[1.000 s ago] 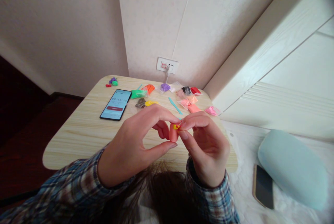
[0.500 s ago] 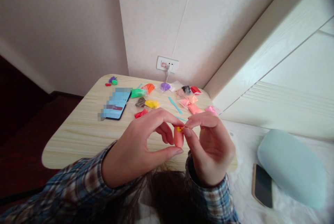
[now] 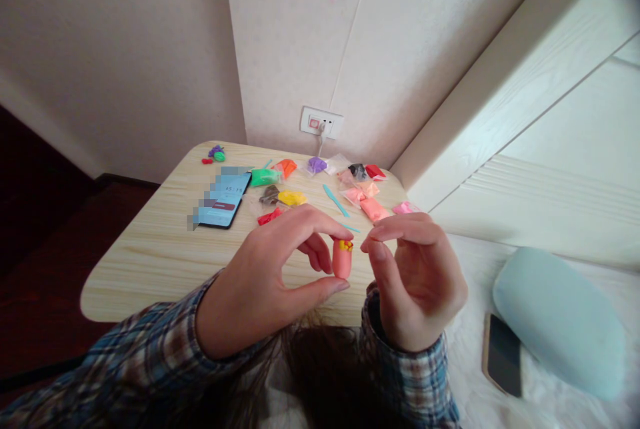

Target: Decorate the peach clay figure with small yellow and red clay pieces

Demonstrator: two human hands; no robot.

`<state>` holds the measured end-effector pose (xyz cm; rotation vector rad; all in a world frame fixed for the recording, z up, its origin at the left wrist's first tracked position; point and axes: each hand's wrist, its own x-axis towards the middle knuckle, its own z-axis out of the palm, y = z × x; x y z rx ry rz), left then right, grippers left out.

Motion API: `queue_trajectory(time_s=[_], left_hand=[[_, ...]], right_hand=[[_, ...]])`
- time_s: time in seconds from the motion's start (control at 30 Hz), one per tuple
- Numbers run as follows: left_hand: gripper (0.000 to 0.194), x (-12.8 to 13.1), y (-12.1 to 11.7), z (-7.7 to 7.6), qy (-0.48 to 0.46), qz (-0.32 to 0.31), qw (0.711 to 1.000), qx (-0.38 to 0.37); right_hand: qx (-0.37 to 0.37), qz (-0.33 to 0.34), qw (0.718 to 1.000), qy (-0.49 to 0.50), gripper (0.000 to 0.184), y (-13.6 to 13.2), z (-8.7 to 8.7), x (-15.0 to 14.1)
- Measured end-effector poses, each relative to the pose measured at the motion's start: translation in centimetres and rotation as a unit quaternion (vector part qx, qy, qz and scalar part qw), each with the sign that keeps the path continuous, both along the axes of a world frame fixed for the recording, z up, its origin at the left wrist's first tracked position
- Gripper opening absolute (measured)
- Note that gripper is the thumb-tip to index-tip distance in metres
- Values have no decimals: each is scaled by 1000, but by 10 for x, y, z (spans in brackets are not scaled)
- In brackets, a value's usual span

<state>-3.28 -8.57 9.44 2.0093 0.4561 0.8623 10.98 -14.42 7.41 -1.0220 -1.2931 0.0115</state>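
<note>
Between the thumb and forefinger of my left hand (image 3: 267, 286) stands a small coral-pink modelling clay cylinder (image 3: 342, 266). Bits of yellow clay (image 3: 345, 244) with a touch of red sit on its upper end, just under my forefinger. My right hand (image 3: 413, 276) hovers a little to the right of the clay, apart from it. Its thumb and forefinger are pinched together, and whatever they may hold is too small to make out. Beyond my hands a turquoise modelling knife (image 3: 335, 200) and a thin turquoise stick (image 3: 349, 228) lie on the wooden table (image 3: 150, 262).
Bags of clay lie along the far side, among them green (image 3: 265, 178), yellow (image 3: 292, 198), purple (image 3: 317, 165) and coral (image 3: 373, 210). A lit phone (image 3: 227, 199) is at left, near small clay pieces (image 3: 218, 154). Right of the table are a dark phone (image 3: 503, 354) and a pale-blue cushion (image 3: 560, 322).
My right hand has drawn away to the right from the yellow clay, fingers still pinched. My left hand keeps its hold on the coral clay cylinder almost unmoved.
</note>
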Motion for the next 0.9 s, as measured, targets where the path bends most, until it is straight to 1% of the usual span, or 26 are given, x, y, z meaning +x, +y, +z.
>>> queue_trajectory(time_s=[0.13, 0.27, 0.53, 0.7, 0.9], left_hand=[[23, 1, 0, 0, -9, -4, 1000, -3], [20, 2, 0, 2, -13, -5, 1000, 4], [18, 1, 0, 4, 4, 18, 999, 47], [17, 1, 0, 4, 3, 15, 999, 43], [17, 3, 0, 4, 3, 16, 999, 29]], right_hand=[[-34, 47, 998, 11, 12, 0, 0, 4], [-41, 76, 996, 7, 12, 1, -1, 3], [-52, 67, 996, -5, 10, 0, -1, 2], [-49, 78, 996, -1, 12, 1, -1, 2], [-57, 81, 995, 8, 9, -2, -1, 3]])
